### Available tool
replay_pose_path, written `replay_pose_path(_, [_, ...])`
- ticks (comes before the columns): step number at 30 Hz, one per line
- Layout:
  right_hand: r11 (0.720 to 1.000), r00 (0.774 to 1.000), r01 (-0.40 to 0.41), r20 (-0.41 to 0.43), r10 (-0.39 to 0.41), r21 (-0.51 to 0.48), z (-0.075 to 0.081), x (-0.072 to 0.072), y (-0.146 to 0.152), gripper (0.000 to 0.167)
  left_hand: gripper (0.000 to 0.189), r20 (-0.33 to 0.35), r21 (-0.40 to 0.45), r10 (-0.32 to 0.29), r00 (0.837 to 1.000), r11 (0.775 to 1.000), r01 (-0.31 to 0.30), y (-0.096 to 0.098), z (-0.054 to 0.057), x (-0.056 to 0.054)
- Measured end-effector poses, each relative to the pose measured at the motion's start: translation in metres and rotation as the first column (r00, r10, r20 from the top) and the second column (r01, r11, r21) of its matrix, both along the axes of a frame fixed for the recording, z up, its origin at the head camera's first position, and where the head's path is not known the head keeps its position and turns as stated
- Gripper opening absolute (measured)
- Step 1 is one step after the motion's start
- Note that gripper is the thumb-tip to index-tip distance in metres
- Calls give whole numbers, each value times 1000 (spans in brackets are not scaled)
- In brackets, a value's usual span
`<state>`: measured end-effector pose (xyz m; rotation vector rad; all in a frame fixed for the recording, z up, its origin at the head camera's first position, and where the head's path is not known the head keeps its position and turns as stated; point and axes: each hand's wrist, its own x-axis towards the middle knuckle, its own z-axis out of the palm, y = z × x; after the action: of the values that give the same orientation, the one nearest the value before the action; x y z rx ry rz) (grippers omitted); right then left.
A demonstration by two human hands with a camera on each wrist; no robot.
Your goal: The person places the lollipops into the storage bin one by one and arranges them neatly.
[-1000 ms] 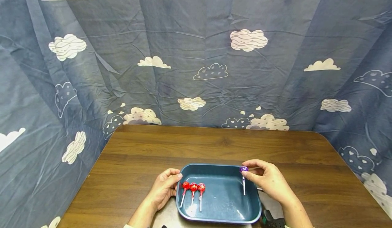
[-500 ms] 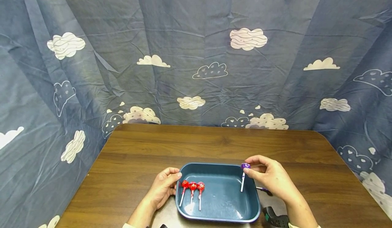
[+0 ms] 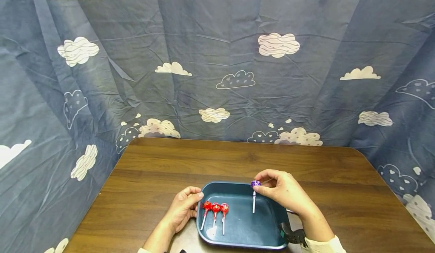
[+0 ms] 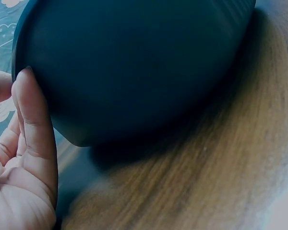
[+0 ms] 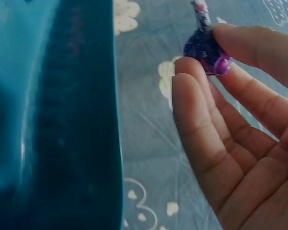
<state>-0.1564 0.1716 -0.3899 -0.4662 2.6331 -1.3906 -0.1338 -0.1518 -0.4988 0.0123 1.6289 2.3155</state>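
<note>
A purple-wrapped lollipop (image 3: 255, 184) is pinched by its round head in my right hand (image 3: 285, 190), its white stick pointing down over the blue tray (image 3: 242, 246). The right wrist view shows thumb and fingers around the same lollipop (image 5: 206, 50). My left hand (image 3: 181, 209) grips the tray's left wall, thumb at the rim. In the left wrist view the thumb (image 4: 33, 112) lies against the dark outer side of the tray (image 4: 134, 62). Three red lollipops (image 3: 215, 207) lie side by side inside the tray's left part, sticks toward the front.
A brown wooden table (image 3: 163, 162) carries the tray near its front edge. Partly hidden behind my right wrist, a white stick (image 3: 290, 211) lies beside the tray's right side. A cloud-print cloth (image 3: 204, 56) hangs behind and around the table.
My right hand has moved left with the purple lollipop, from the tray's right wall to farther inside over it. The left hand and the red lollipops stay in place.
</note>
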Motion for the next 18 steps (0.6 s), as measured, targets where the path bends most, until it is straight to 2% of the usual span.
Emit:
replay_pose_path(9, [987, 988, -151, -13, 152, 49, -10, -10, -21, 19, 13, -5, 0, -1, 1000, 1000, 1, 0, 0, -1])
replay_pose_path(18, [968, 972, -229, -26, 232, 106, -23, -15, -37, 17, 13, 0, 1, 3, 1000, 1000, -3, 0, 1, 0])
